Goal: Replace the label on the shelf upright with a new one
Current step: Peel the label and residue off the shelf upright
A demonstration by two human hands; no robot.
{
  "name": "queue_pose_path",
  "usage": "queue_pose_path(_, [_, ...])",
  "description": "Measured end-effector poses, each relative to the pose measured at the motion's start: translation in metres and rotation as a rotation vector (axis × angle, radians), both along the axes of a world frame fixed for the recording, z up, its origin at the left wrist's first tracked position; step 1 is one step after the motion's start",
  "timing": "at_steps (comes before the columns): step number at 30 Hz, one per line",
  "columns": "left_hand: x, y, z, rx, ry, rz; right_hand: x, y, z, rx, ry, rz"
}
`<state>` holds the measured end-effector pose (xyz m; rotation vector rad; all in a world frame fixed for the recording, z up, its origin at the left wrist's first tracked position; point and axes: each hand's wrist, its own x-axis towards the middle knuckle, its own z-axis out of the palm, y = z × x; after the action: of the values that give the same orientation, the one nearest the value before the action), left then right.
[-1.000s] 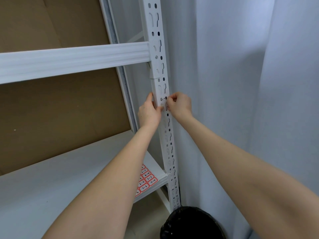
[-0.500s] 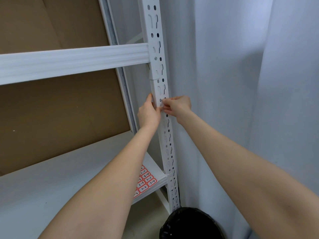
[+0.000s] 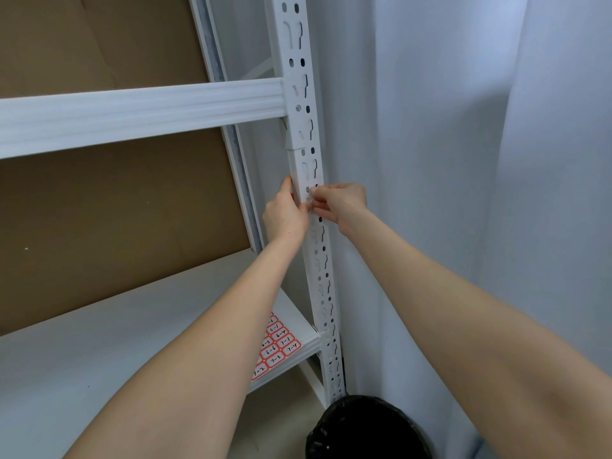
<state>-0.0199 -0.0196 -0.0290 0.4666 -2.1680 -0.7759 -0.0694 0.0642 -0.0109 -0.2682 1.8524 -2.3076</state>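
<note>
A white perforated shelf upright (image 3: pixel 306 134) runs from top to bottom in the middle of the view. My left hand (image 3: pixel 285 213) presses against its left side below the cross beam, thumb up along the edge. My right hand (image 3: pixel 337 203) is on the upright's front face, fingertips pinched at a small pale label (image 3: pixel 309 199) that my fingers mostly cover. A sheet of red-bordered labels (image 3: pixel 277 346) with handwritten numbers lies on the lower shelf (image 3: pixel 99 342), partly hidden by my left forearm.
A white cross beam (image 3: pixel 139 111) meets the upright above my hands. Brown cardboard (image 3: pixel 116 210) backs the shelf. A bin lined with a black bag (image 3: pixel 364 429) stands on the floor beside the upright's foot. A pale curtain (image 3: pixel 463 160) hangs to the right.
My right hand has shifted left onto the front of the upright and its fingers have closed into a pinch at the label. My left hand has hardly moved.
</note>
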Motion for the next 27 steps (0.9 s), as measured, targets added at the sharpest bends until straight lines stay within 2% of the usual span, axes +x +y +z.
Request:
queue_pose_path(10, [-0.001,0.002,0.001,0.024,-0.006,0.026,0.005,-0.001,0.002,0.088,0.063,-0.049])
queue_pose_path(20, [0.001,0.003,0.001,0.043,0.0,0.01,0.006,-0.006,0.0,0.262,0.253,-0.121])
queue_pose_path(27, [0.004,0.004,0.004,0.051,0.001,-0.009,0.006,-0.004,-0.008,0.312,0.36,-0.14])
